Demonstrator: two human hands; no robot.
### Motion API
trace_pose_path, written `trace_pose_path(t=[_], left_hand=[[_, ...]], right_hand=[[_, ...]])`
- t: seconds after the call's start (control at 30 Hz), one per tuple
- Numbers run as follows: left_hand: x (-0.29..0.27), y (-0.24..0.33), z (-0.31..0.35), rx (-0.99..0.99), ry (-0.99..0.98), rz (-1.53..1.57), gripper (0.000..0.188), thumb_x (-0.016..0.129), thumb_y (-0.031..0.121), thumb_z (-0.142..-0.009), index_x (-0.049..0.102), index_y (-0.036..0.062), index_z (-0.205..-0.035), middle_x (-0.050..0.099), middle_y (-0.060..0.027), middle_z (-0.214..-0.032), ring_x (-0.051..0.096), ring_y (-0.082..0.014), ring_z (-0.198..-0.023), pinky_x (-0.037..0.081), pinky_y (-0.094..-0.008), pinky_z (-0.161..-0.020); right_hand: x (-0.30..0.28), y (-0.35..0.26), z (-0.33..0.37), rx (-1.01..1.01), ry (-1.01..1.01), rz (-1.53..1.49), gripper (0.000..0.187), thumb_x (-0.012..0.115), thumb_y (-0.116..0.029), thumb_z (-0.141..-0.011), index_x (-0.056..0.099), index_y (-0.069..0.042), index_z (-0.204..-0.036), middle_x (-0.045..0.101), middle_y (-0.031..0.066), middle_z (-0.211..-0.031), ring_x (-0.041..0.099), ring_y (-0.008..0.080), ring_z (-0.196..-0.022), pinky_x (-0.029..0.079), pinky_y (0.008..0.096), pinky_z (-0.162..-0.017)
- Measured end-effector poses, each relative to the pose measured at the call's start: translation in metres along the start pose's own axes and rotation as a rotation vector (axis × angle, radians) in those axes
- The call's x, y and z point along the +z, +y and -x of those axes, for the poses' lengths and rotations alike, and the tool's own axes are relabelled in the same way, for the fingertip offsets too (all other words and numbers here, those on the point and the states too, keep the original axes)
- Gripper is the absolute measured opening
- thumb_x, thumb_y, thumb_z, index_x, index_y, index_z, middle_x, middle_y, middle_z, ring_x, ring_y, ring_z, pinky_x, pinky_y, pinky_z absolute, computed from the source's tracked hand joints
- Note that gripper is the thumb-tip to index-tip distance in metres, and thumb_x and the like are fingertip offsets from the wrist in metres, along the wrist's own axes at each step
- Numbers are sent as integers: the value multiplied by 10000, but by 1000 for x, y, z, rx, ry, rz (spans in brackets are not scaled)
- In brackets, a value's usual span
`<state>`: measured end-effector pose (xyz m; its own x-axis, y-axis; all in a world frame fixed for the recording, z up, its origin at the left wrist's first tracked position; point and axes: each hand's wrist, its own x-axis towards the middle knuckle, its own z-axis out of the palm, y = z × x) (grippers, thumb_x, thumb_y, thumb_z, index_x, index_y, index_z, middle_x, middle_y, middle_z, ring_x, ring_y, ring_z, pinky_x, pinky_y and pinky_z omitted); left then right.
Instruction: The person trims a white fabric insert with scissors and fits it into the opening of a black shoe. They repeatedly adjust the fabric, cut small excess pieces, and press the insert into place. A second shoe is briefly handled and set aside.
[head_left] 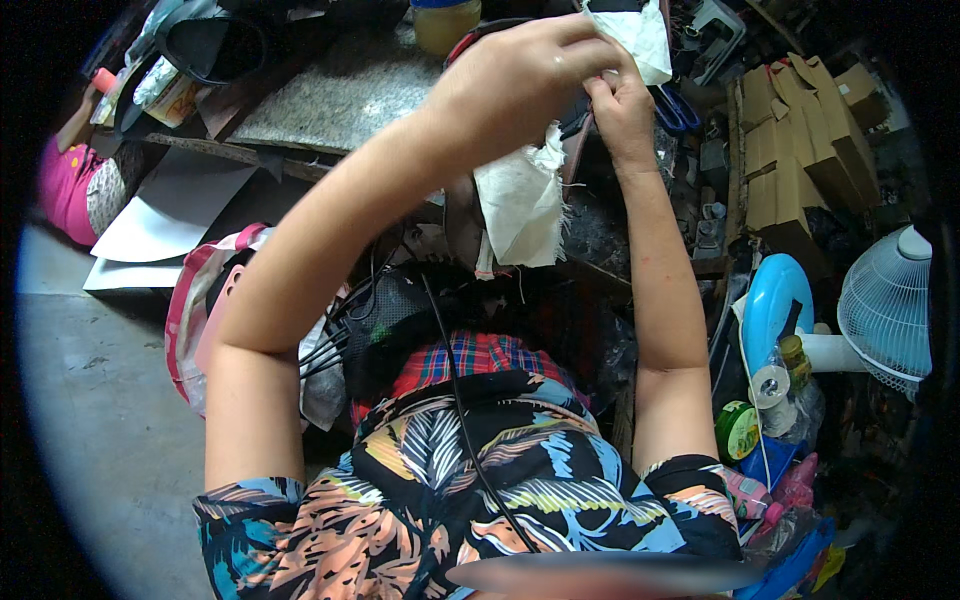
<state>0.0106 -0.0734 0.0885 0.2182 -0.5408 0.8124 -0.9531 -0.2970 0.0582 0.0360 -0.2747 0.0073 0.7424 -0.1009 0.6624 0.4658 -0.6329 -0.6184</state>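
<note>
White cloth [522, 205], long axis running down the view, frayed edge rightward; left hand [545, 62] curled, right hand [622, 112] half-closed, holds unclear; bare speckled benchtop [345, 105] extends leftward.

1. Around eight to nine o'clock, bare grey floor [130, 400] with a smooth, lightly marked finish.
2. At eleven, a speckled grey surface [340, 105], its top catching pale light.
3. At two, brown cardboard boxes [805, 150] crowded together beside an upright-looking wooden strip [736, 165].
4. At three, a fan with a white wire cage [885, 310], its white neck running to a round blue base [768, 300].
5. Light is uneven: the floor pale, the right side dim.
</note>
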Motion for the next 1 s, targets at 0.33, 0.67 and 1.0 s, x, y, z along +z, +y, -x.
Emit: trace_pose_path(t=[0.33,0.67,1.0], left_hand=[[0,15,62,-120,-715,-229,473,749,371,-771,661,120,-1162,571,-145,-1301,542,-326,-1166,452,-431,-979],[-52,50,70,-276,-690,-73,322,684,322,-854,641,73,-1055,616,-136,-953,613,-316,-943,498,-417,-825],[6,-23,68,-310,-648,-71,437,718,119,-796,561,-28,-1176,566,-161,-1104,538,-343,-1134,471,-427,-959]], right_hand=[[-8,25,-6,179,-33,-229,495,597,2,-900,523,-85,-1382,517,-77,-650,442,11,-600,384,175,-577],[0,-57,-31,40,-316,-382,446,532,49,-896,554,-98,-1317,528,-14,-775,453,54,-639,391,206,-573],[46,-9,-33,12,-435,-417,465,585,-53,-939,483,-14,-1391,574,65,-1169,534,129,-1051,410,264,-900]])
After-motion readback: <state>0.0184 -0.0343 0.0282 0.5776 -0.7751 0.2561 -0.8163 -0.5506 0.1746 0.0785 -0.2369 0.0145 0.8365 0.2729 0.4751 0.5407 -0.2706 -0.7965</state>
